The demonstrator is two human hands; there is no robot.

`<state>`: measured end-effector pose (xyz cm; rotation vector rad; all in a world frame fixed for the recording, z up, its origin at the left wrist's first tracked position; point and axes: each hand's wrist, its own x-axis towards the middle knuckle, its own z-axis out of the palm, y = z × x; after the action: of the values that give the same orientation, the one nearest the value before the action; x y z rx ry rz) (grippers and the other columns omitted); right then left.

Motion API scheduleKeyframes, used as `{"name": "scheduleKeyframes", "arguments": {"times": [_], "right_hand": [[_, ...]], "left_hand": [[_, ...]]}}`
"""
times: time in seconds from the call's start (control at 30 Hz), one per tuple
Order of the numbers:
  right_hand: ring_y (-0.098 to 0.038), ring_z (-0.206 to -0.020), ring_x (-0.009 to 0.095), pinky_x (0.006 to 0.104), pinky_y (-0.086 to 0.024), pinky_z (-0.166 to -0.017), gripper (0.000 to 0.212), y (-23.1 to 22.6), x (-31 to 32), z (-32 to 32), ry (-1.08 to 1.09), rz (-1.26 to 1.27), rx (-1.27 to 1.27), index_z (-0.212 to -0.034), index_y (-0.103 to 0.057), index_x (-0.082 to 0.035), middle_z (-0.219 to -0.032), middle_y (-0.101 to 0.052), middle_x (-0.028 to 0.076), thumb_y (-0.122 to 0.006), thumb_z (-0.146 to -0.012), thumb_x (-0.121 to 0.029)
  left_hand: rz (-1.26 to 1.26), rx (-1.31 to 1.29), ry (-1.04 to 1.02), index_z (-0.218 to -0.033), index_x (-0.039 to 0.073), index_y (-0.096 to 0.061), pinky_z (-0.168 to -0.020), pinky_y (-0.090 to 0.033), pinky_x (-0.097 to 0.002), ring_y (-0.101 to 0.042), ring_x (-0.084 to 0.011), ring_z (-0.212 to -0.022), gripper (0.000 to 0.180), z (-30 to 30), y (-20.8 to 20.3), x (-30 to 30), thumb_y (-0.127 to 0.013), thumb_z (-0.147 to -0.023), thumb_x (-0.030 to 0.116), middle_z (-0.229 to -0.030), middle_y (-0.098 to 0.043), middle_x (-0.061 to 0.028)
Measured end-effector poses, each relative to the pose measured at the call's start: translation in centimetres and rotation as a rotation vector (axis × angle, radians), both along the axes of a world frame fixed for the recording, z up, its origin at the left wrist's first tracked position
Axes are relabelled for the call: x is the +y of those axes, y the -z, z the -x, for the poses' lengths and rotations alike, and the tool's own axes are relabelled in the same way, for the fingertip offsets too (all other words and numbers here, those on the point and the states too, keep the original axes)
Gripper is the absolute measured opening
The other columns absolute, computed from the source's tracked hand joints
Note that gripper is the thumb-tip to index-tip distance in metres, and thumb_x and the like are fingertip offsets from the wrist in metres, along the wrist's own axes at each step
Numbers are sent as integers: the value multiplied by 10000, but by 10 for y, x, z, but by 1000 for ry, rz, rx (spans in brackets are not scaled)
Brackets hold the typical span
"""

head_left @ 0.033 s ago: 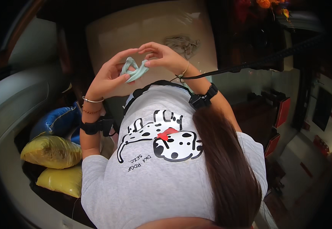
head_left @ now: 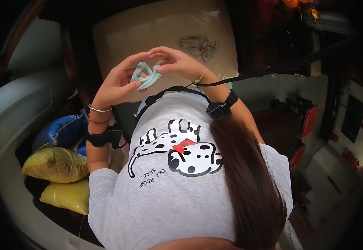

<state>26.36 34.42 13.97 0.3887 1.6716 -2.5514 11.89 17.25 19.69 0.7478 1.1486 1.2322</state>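
Note:
A pale mint-green, smooth, twisted loop of soft stuff [head_left: 151, 80], like slime or putty, hangs between my hands over the near edge of the table. I cannot tell its exact material. My left hand [head_left: 114, 85] holds its left side, with the thumb pressed on the lower edge and some fingers hidden behind it. My right hand [head_left: 179, 62] pinches its upper right end between thumb and curled fingers. Above the loop, the two index fingertips meet or nearly meet.
A crumpled grey-beige cloth [head_left: 200, 46] lies on the pale table [head_left: 148, 29], beyond my right hand. Yellow bags [head_left: 56, 164] and a blue bag [head_left: 62, 131] are piled at the left. A black cable [head_left: 269, 75] runs off to the right from my right wrist.
The soft loop looks slightly rounder at its lower edge. Both hands keep their hold, with barely any movement.

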Motion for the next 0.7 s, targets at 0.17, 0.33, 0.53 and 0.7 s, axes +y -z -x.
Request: {"name": "scheduleKeyframes", "arguments": {"times": [0.17, 0.33, 0.53, 0.7], "right_hand": [[-581, -841, 148, 249, -489, -757, 342, 11, -18, -4, -69, 712, -70, -1170, -507, -25, -1029, -572, 77, -595, -849, -103], [-579, -694, 113, 212, -500, -644, 281, 46, 3, -24, 90, 497, -232, -1102, -539, -24, -876, -603, 50, -604, -829, -44], [-605, -638, 125, 220, -518, -593, 257, 90, 79, -88, 536, 164, -354, -1014, -591, -31, -825, -620, 46, -660, -767, -14], [-641, -699, 156, 237, -532, -611, 215, 98, 85, -96, 573, 200, -379, -1010, -585, -32, -851, -625, 57, -643, -805, -64]], "left_hand": [[43, -45, 10, -1343, 15, -346, -753, -532, -274, -550, -142, -964, 561, -4, -3, -2, -549, -821, 14, -1100, -544, -88], [314, 21, 89, -1349, 11, -339, -731, -496, -224, -597, -121, -833, 553, 21, 1, -18, -527, -829, -2, -954, -612, -89], [297, 71, 35, -1357, -8, -325, -750, -505, -237, -617, -138, -803, 578, 73, 10, -61, -522, -813, -23, -978, -628, -144], [256, 104, -60, -1329, -22, -368, -726, -487, -221, -608, -116, -789, 554, 61, 15, -51, -565, -827, 103, -954, -630, -102]]}}
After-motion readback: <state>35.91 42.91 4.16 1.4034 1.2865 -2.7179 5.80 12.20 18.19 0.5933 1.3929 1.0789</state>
